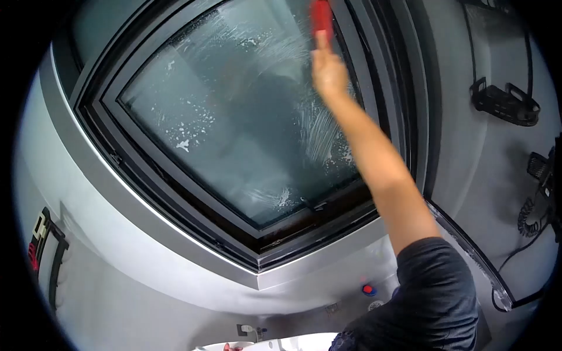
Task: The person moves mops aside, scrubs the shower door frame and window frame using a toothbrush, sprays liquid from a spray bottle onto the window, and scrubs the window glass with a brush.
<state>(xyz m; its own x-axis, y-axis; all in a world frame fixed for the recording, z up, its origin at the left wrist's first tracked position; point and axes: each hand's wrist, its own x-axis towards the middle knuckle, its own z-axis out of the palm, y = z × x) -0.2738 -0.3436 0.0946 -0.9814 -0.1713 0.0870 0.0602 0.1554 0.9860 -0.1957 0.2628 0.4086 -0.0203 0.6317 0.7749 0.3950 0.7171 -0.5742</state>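
Observation:
My right hand point(329, 71) is raised at the upper right part of the window, its fingers wrapped round a red tool point(321, 20) whose top end runs out of the frame. The tool is against or close to the glass point(246, 117); contact cannot be made out. White foam spots and streaks lie on the pane, thickest at the left, the top and the right. A dark frame point(175, 193) surrounds the glass. My left hand does not show.
A black wire shelf point(504, 104) hangs on the right wall, with a coiled cord point(528, 219) below it. A dark-edged panel point(468, 251) stands beside my arm. At the bottom are a white basin point(293, 344) and a wall socket point(244, 329). A black rack point(50, 251) is at left.

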